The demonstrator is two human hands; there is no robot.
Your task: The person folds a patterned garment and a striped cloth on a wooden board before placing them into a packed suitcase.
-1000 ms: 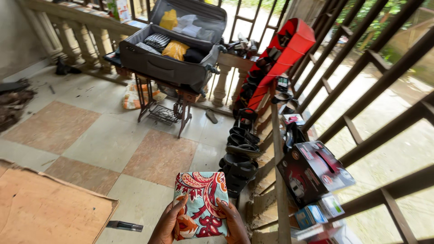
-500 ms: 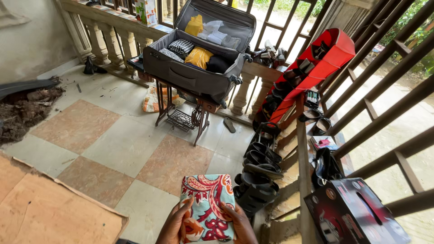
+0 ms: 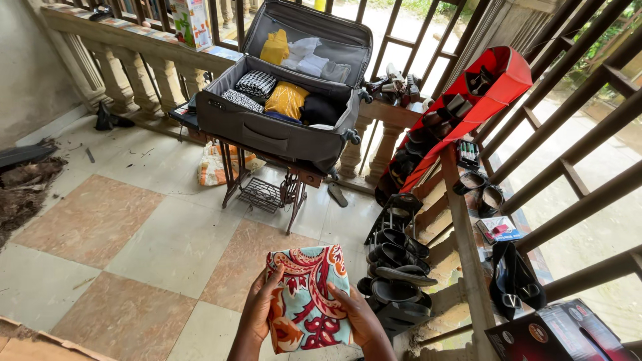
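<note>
Item in hand: a folded patterned cloth [image 3: 309, 296], turquoise ground with red and orange paisley swirls, folded into a flat rectangular packet; you hold it low in front of you with both hands closed on its edges. Your left hand [image 3: 257, 309] clasps the left edge, fingers curled over the front of the fold; your right hand [image 3: 361, 317] clasps the right edge, thumb lying on the print. Below the cloth: a tiled floor [image 3: 154, 234] of pale and terracotta squares. Just right of your right hand: a row of dark sandals [image 3: 394, 267] stacked along the foot of the railing. Further right: a wooden ledge carrying black heeled shoes [image 3: 511, 281], a small flat packet [image 3: 498, 230] and, at the bottom corner, a dark red-and-black carton [image 3: 565, 334]. Ahead of the cloth, well apart from it: an open grey suitcase [image 3: 284, 113], lid up, resting on an iron sewing-machine stand [image 3: 267, 190]; inside it, folded clothes in yellow, black, and black-and-white check. Right of the suitcase: a red shoe organiser [image 3: 468, 107] leaning against the bars, its pockets filled with footwear. Left of the suitcase: a stone balustrade [image 3: 120, 67]. Far left of your hands: a heap of dark debris [image 3: 20, 187] on the floor.
</note>
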